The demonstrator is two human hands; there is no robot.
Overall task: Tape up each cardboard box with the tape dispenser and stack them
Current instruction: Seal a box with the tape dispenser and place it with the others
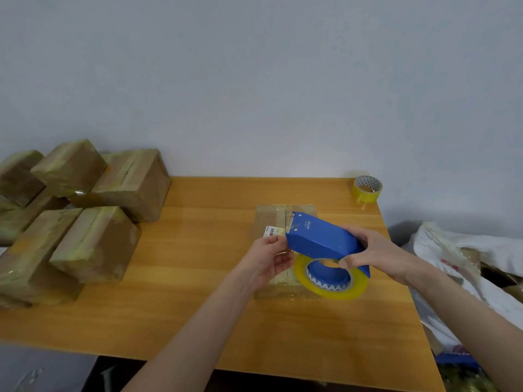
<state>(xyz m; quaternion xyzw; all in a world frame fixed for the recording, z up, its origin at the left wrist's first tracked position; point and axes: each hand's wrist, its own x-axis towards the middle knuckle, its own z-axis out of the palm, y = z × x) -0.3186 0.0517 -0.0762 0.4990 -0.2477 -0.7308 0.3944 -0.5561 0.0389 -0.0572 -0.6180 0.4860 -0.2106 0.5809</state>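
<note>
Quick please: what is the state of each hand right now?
Left hand: pinches the tape end, it seems.
Right hand: grips the blue tape dispenser.

Wooden table (pixel 198 306) against pale wall (pixel 254 80)

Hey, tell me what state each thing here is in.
tape dispenser: loaded with yellow tape, held above the box.
cardboard box: closed, flat on the table, tape already on top.
right hand: grips the tape dispenser's body.
left hand: pinches at its front edge.
spare tape roll: idle at the table's far right corner.
boxes on the left: taped, piled.
</note>
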